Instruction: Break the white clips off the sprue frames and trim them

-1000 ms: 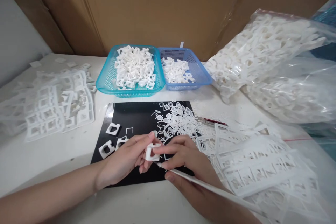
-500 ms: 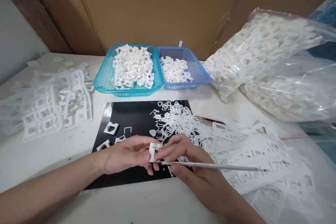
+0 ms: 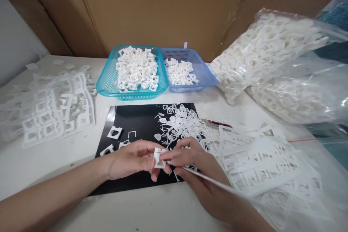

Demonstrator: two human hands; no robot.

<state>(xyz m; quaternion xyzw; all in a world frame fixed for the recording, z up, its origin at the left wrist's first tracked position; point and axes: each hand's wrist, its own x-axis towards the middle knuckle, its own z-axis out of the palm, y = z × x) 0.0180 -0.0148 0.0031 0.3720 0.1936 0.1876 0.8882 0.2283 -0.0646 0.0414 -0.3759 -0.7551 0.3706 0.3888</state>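
My left hand [image 3: 138,159] pinches a small white plastic piece [image 3: 158,158] with a square opening, held over the black mat [image 3: 138,116]. My right hand [image 3: 198,166] grips a slim grey rod-like tool [image 3: 214,181]; its kind is unclear, and motion smears its rear end. The tool's tip meets the piece at the opening, partly hidden by my right fingers. Left of my hands, a loose white piece [image 3: 115,132] lies on the mat beside a thin square outline [image 3: 132,134]. Small white scraps [image 3: 182,119] heap on the mat's right side.
A turquoise basket [image 3: 104,88] and a blue basket [image 3: 209,76] hold white pieces at the back. A clear bag of pieces [image 3: 266,50] leans at right. White frames lie at left [image 3: 57,108] and right [image 3: 266,166]. A red-handled tool [image 3: 214,122] rests by the scraps.
The tool has swung in my right hand, its rear end now lower and nearer my wrist. The white piece has turned slightly, showing more of its opening.
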